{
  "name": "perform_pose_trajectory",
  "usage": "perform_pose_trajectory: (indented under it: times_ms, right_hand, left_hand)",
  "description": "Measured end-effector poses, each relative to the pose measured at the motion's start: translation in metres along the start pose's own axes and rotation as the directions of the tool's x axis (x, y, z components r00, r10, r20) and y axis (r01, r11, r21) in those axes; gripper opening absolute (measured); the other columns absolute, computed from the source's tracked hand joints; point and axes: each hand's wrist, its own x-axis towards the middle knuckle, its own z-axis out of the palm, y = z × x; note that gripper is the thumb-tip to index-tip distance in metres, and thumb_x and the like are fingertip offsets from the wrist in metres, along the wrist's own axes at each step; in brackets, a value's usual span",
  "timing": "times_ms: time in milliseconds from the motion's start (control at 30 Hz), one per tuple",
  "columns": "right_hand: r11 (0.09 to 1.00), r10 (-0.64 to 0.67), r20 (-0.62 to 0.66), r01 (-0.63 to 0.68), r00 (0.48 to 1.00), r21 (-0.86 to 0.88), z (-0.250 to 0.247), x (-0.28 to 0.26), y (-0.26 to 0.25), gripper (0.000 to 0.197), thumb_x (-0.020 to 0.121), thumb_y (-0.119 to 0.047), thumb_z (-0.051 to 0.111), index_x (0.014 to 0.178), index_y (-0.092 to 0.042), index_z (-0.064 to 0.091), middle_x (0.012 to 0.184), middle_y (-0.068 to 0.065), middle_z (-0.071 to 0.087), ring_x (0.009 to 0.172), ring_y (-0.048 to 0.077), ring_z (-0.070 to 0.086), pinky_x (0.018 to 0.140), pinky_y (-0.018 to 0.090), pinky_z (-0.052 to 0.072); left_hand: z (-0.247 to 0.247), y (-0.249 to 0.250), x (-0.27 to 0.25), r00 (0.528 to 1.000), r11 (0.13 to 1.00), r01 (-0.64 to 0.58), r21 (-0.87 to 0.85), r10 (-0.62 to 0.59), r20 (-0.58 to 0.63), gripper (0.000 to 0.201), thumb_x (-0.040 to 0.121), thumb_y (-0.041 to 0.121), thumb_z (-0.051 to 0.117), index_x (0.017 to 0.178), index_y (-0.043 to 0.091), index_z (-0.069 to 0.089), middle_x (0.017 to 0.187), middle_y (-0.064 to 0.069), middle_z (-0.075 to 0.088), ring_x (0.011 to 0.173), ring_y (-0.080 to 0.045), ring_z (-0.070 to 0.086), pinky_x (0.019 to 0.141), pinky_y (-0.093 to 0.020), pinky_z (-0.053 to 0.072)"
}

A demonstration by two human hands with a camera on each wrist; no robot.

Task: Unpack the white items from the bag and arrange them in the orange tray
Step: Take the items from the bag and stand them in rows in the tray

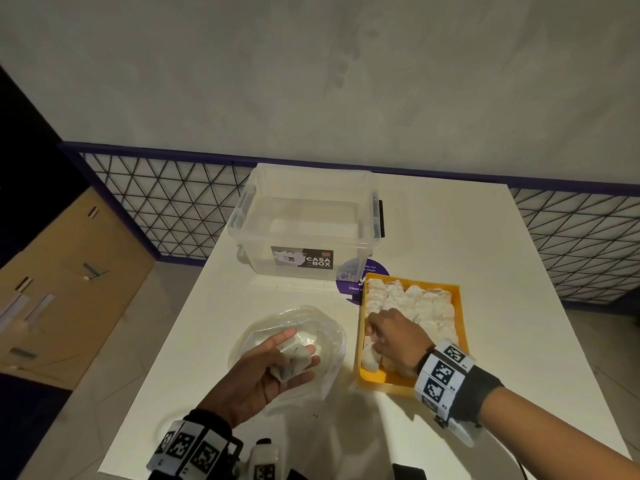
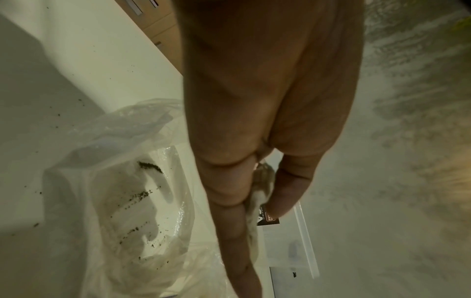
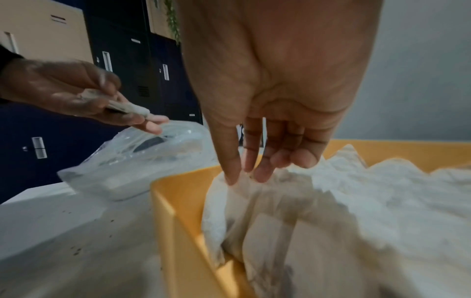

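Orange plastic is framing the action on your right: the orange tray (image 1: 462, 320) is sitting on the white desk (image 1: 450, 230), and it is packed with white items (image 1: 415, 303) lying side by side in rows. Your right hand (image 1: 394, 341) is reaching down into the tray's near left corner, fingers (image 3: 260, 171) pointing down and only loosely bent, the tips touching the top edge of one white item (image 3: 229, 201) that is standing against the tray's left wall. From the wrist view you are pressing on it rather than wrapping round it.

Your left hand (image 1: 266, 368) is hovering palm up over the clear plastic bag (image 1: 325, 327), and it is gripping another white piece (image 1: 294, 360), thumb on top and fingers curled underneath it. That piece is looking greyish and smudged with dark specks. The bag is lying crumpled and open on the desk just left of the tray, with dark crumbs (image 2: 142, 195) scattered inside it and on the desk beside it.

Behind the bag, a clear storage box (image 1: 304, 216) with a "CASA BOX" label (image 1: 302, 258) is standing near the desk's far edge. A round purple sticker (image 1: 349, 282) is showing between the box and the tray, partly covered by both. Marker-printed bands are wrapping both your wrists.
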Motion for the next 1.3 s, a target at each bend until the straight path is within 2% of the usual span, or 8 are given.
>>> perform_pose_trajectory:
  times_ms: [167,300,467,600,767,900,1033,1300]
  right_hand:
    - [0.973,-0.225,-0.286,0.232,0.931,-0.010,-0.022,-0.011,-0.025,0.026,0.093,-0.023,0.046,0.119,-0.018,0.051,0.119,0.001,0.051,0.111,0.016,0.042,0.087,0.023,0.037]
    - [0.819,-0.560,-0.270,0.574,0.783,-0.033,-0.021,-0.014,-0.066,0.024,0.088,-0.035,0.053,0.105,-0.019,0.058,0.109,0.000,0.055,0.099,0.013,0.044,0.080,0.022,0.037]
    - [0.716,-0.673,-0.333,0.695,0.661,-0.068,0.002,-0.005,-0.092,0.026,0.088,-0.038,0.051,0.089,-0.014,0.061,0.093,0.004,0.059,0.084,0.017,0.044,0.071,0.025,0.033]
    - [0.749,-0.607,-0.374,0.662,0.701,0.025,0.009,0.005,-0.091,0.008,0.085,-0.021,0.059,0.084,-0.013,0.060,0.089,0.003,0.060,0.081,0.013,0.040,0.071,0.020,0.029]
    - [0.796,-0.327,-0.240,0.403,0.914,0.452,-0.011,0.003,-0.089,0.005,0.089,-0.020,0.057,0.090,-0.017,0.060,0.078,-0.018,0.047,0.076,-0.002,0.039,0.066,0.012,0.030]
    - [0.727,-0.281,-0.186,0.336,0.941,0.600,-0.017,0.008,-0.085,0.003,0.088,-0.020,0.061,0.086,-0.020,0.058,0.082,-0.004,0.062,0.074,0.001,0.050,0.068,0.014,0.036]
    - [0.807,-0.324,-0.088,0.324,0.942,0.494,-0.017,0.012,-0.082,0.018,0.087,-0.028,0.062,0.102,-0.018,0.061,0.089,-0.006,0.061,0.086,0.012,0.048,0.075,0.026,0.039]
    - [0.859,-0.299,-0.149,0.334,0.942,0.388,-0.020,0.015,-0.081,0.016,0.087,-0.023,0.061,0.101,-0.015,0.064,0.081,-0.006,0.053,0.084,0.009,0.043,0.066,0.017,0.032]
  left_hand:
    - [0.003,0.000,0.005,1.000,1.000,-0.022,0.000,0.022,-0.011,0.052,0.086,-0.017,0.028,0.129,0.005,0.047,0.118,-0.038,0.059,0.106,-0.048,0.062,0.082,-0.048,0.058]
    - [0.006,-0.001,0.011,0.997,0.997,-0.069,-0.024,0.068,-0.032,0.067,0.069,-0.019,0.042,0.133,-0.001,0.045,0.080,-0.026,0.067,0.068,-0.029,0.068,0.081,-0.044,0.056]
    - [0.012,0.001,0.008,0.995,0.995,-0.103,0.000,0.103,-0.017,0.054,0.064,-0.008,0.046,0.118,-0.006,0.049,0.078,-0.018,0.059,0.069,-0.026,0.064,0.063,-0.030,0.059]
    - [0.008,0.000,0.009,0.988,0.988,-0.142,-0.062,0.138,-0.061,0.037,0.087,-0.001,0.046,0.123,-0.001,0.054,0.100,-0.022,0.069,0.081,-0.025,0.070,0.077,-0.032,0.059]
    - [0.003,-0.003,0.008,0.988,0.992,-0.107,0.066,0.114,-0.106,0.041,0.103,0.036,0.035,0.125,0.010,0.057,0.118,-0.012,0.068,0.095,-0.019,0.070,0.094,-0.038,0.050]
    - [-0.007,-0.009,0.005,0.970,0.971,-0.123,0.204,0.161,-0.184,0.030,0.095,0.028,0.053,0.113,0.009,0.066,0.091,-0.006,0.065,0.089,-0.018,0.057,0.103,-0.041,0.044]
    - [-0.017,-0.012,0.001,0.957,0.940,-0.151,0.305,0.216,-0.193,0.019,0.087,0.015,0.066,0.103,0.005,0.067,0.095,-0.009,0.069,0.084,-0.015,0.063,0.103,-0.039,0.043]
    - [-0.021,-0.011,0.007,0.951,0.918,-0.166,0.361,0.246,-0.186,0.072,0.054,0.034,0.078,0.122,0.022,0.059,0.122,-0.005,0.063,0.111,-0.019,0.060,0.097,-0.033,0.045]
